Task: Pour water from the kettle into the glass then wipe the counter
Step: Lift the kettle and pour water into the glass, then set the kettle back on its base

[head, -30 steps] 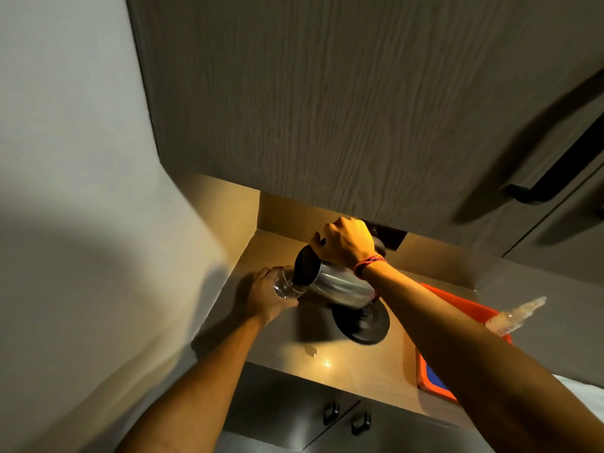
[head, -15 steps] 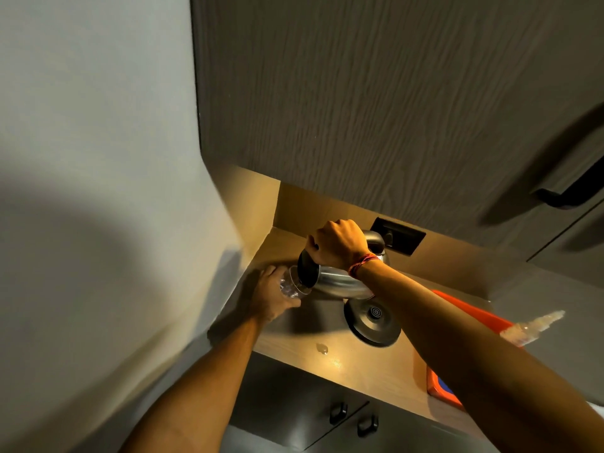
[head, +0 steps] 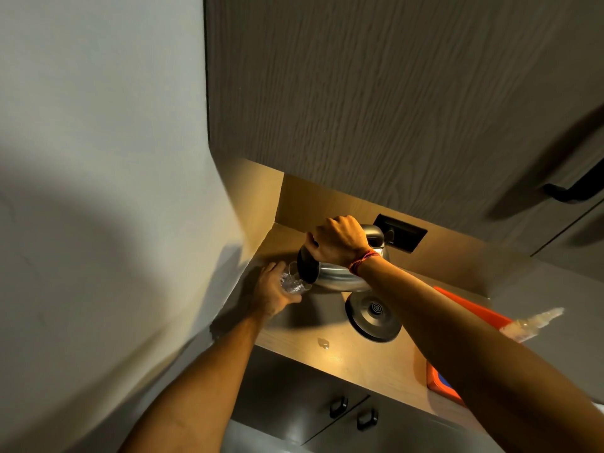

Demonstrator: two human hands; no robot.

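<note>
A narrow, warmly lit wooden counter [head: 366, 361] runs under dark wood-grain upper cabinets [head: 376, 93], with a pale wall [head: 98, 158] closing its left end and grey lower cabinet doors [head: 310, 397] below its front edge. The right hand [head: 336, 241], a red thread band at its wrist, is closed around the handle of a brushed stainless-steel electric kettle [head: 340, 276]. The kettle is lifted clear of the counter and tipped well over: its long axis lies near horizontal, dark mouth end pointing left, base end toward the right forearm. Directly left of and below that hand, the left hand [head: 271, 291] is wrapped around a clear drinking glass [head: 292, 281], whose rim meets the kettle's mouth; the glass tilts toward the kettle. Below the right hand, the round black kettle base [head: 374, 317] sits on the counter. A small wet spot [head: 323, 342] lies on the wood nearer the front edge. Under the right forearm lies an orange tray [head: 441, 380], and beyond the forearm a blurred clear plastic bottle [head: 532, 323]. A black wall socket [head: 400, 237] sits behind the kettle.
</note>
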